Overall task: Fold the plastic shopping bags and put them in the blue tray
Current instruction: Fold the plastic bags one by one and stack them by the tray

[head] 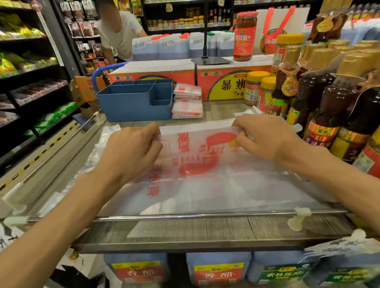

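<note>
Head view: a clear plastic shopping bag [198, 165] with red print lies spread flat on the wooden tabletop [209, 229], filling the middle of the frame. Its far edge is lifted and folded toward the person. The left hand [129, 150] pinches that edge at about 9 o'clock of the fold, fingers curled onto the plastic. The right hand [264, 137] pinches the same edge at about 3 o'clock, fingers also curled onto it. At 11 o'clock from the bag stands the blue tray [136, 107], with several compartments. Just beside the tray, at 12 o'clock from the bag, sits a stack of folded bags [187, 102], touching the tray's right wall. At 3 o'clock stand dark sauce bottles [325, 109]. A metal rail [187, 216] runs along the tabletop's near edge, at 6 o'clock.
</note>
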